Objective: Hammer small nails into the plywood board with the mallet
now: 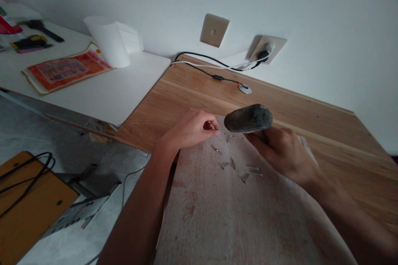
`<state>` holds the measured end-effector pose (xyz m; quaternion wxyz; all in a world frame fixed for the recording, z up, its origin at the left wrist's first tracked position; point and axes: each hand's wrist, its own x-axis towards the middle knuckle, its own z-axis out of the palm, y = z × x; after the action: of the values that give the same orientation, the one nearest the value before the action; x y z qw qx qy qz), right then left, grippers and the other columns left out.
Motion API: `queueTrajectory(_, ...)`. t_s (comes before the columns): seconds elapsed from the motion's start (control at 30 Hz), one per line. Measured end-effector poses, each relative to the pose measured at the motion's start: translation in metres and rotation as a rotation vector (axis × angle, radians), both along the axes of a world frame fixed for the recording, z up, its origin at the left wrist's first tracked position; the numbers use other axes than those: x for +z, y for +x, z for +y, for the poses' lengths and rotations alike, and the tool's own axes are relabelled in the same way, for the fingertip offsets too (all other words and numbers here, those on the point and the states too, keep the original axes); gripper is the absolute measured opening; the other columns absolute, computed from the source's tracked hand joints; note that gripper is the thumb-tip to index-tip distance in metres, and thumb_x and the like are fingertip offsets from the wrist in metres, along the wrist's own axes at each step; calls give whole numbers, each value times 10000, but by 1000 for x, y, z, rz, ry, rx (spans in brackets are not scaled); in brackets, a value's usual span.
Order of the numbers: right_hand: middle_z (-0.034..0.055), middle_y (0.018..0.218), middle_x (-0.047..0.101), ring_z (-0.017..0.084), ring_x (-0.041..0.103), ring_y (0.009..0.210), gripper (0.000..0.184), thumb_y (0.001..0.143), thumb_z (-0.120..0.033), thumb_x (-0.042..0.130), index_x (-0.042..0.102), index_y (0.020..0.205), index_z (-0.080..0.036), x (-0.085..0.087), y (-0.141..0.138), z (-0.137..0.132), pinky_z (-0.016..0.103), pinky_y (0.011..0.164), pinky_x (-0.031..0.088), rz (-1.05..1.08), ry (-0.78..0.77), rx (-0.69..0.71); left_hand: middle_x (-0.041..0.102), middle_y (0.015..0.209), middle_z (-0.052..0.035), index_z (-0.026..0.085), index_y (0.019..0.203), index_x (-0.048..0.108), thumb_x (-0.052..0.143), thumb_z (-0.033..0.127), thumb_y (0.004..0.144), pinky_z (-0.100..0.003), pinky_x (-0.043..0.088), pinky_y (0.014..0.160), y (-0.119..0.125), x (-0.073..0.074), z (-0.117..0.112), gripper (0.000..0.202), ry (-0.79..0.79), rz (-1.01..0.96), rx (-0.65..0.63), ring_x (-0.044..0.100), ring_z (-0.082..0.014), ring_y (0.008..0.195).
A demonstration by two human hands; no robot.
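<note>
Hammer [248, 118] is at the far end of the pale board [211, 215], just right of the left hand [197, 128]. Right hand [282, 149] has its fingers wrapped around the handle, which is mostly hidden. Left hand is at the board's far left corner, thumb and index pinched together on a thin bit, probably a nail; too small to be sure.

Loose nails [256, 174] lie mid-board, two side by side at right, more small metal bits left and far of them. Can't tell which of those stand and which lie flat.

Handling, my read: hammer is stiff, head-heavy, dark metal with a worn face. Best held low on the handle for swing, higher for control. Nails look light, rigid, slick, easy to roll or drop; take them by the shank just under the head, thumb plus index, mind the points. Board looks stiff and scuffed, likely not slippery; steady it by an edge. Nothing here looks fragile except fingertips.
</note>
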<state>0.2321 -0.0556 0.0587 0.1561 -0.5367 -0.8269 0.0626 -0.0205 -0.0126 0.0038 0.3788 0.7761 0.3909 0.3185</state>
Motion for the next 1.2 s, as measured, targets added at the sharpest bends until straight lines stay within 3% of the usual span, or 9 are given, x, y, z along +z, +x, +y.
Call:
queueTrajectory(0.13,6,517,524,146,476,424,386,1000,-402,520,405,654,-275,1,-6,1,302,476,280,-4,8,37,739,822,-4,157,1000,789,873,199,799,-264,441,667,-1,3,-1,222,-10,27,5,648,-139,734)
queueTrajectory(0.3,41,609,648,179,591,490,272,990,-384,499,521,753,-252,-8,-8,6,306,525,327,9,-65,108,742,827,-4,163,962,786,854,207,819,-264,438,659,-1,3,-1,165,-26,17,4,652,-141,740)
queueTrajectory(0.5,11,518,520,159,485,431,394,994,-427,516,398,650,-276,-7,0,4,322,492,220,-77,-5,34,751,783,-6,154,881,767,859,239,841,-254,441,644,0,-5,0,132,-14,-26,26,642,-123,678)
queueTrajectory(0.73,1,514,498,152,451,417,390,989,-441,495,368,656,-281,-9,4,0,322,501,236,-75,-19,34,750,724,5,162,800,772,801,174,877,-259,435,659,4,-4,0,83,52,-24,27,648,-120,655)
queueTrajectory(0.97,0,499,470,153,448,421,393,961,-410,524,326,645,-288,-2,-4,-1,322,473,202,-34,-16,17,782,779,-30,147,830,779,769,143,896,-271,456,684,3,-4,2,67,45,-7,-7,682,-138,691)
queueTrajectory(1.2,-11,501,480,142,462,419,399,982,-368,537,374,630,-277,6,-14,-1,313,487,253,21,-23,47,778,878,-37,154,975,773,768,152,865,-284,481,700,1,1,-1,110,34,43,-2,681,-161,762)
